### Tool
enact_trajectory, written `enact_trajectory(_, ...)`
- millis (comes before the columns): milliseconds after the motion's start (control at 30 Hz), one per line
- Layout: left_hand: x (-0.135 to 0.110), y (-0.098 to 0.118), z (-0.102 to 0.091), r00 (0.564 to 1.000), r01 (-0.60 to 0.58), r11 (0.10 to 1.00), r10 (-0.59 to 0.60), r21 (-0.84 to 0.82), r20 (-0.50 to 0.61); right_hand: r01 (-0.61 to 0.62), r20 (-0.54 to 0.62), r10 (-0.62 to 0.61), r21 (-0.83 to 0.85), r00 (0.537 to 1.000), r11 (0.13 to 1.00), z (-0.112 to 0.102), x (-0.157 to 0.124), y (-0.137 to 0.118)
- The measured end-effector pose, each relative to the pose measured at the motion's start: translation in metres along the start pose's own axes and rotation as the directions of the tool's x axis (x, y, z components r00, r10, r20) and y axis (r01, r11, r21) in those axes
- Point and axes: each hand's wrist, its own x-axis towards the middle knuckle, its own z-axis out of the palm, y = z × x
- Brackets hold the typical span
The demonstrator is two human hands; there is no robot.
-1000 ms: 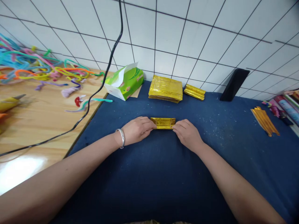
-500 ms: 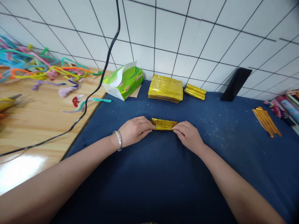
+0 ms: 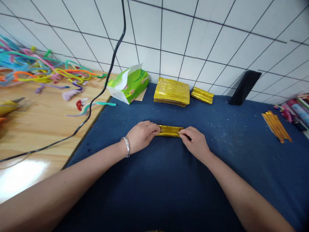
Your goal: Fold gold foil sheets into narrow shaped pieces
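Directly in front of the stack (image 3: pixel 171 91), the strip (image 3: pixel 169 130) sits with its long axis running from hand to hand: the left hand (image 3: pixel 144 135) pinches its left end, the right hand (image 3: pixel 195 140) its right, neither nearer.

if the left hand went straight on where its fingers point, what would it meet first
The gold strip, whose left end the left hand pinches; beyond it, probably the right hand at the other end, though depth is unclear.
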Motion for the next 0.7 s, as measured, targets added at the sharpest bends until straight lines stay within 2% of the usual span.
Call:
enact_trajectory(233, 0.0, 0.0092, -0.0034, 0.996, 0.067, 0.995, -0.071, 0.08, 0.059, -0.057, 0.028, 0.058, -0.029, 0.998, 0.998, 0.0009, -0.0021, -0.0088)
enact_trajectory(500, 0.0004, 0.0091, 0.0004, 0.998, 0.051, 0.992, -0.057, 0.115, 0.042, -0.136, 0.061, 0.138, -0.037, 0.989, 0.99, 0.0012, 0.0012, -0.0087)
enact_trajectory(700, 0.0019, 0.0085, -0.0003, 0.991, 0.093, 0.988, -0.104, 0.126, 0.084, -0.19, 0.086, 0.193, -0.04, 0.977, 0.981, 0.0009, 0.0031, -0.0085)
